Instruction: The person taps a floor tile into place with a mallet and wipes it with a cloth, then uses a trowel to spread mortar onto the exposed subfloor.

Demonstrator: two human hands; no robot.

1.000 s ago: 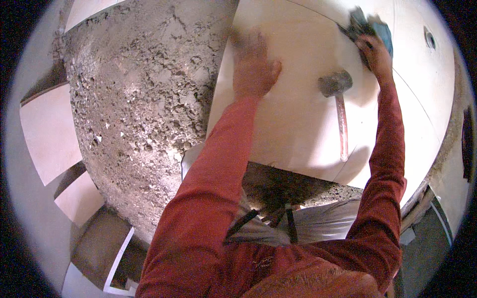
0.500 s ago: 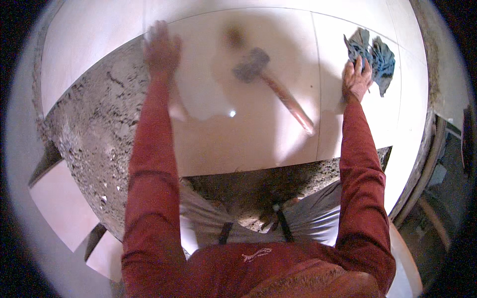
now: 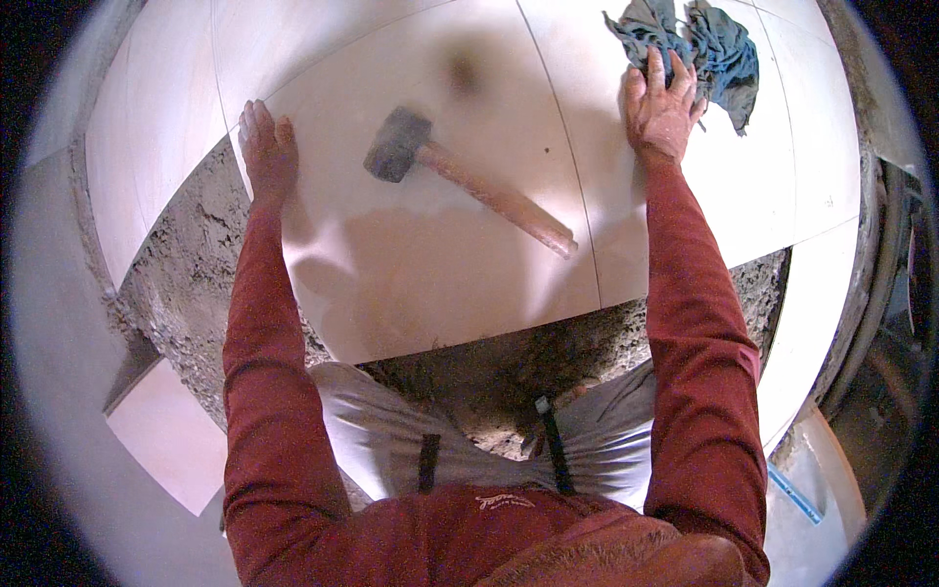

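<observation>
My left hand (image 3: 269,157) lies open at the left edge of a pale beige tile (image 3: 450,284), fingers extended, beside exposed rough bedding. My right hand (image 3: 663,110) rests open, fingers spread, on a crumpled grey-blue cloth (image 3: 729,68) on the tiles to the upper right. Between my hands, nearer the left one, a rubber mallet (image 3: 489,196) lies on its side, black head to the upper left and wooden handle toward the lower right.
Rough mortar bed (image 3: 181,254) shows at left and in front of my bent legs (image 3: 381,430). A separate tile (image 3: 166,430) lies at lower left. A dark gap with long pieces (image 3: 885,372) runs along the right, and a blue strip (image 3: 792,494) lies at lower right.
The view has turned, shifting the tiles and mallet. My left hand has settled on the tile's left edge; my right hand has spread out over the cloth.
</observation>
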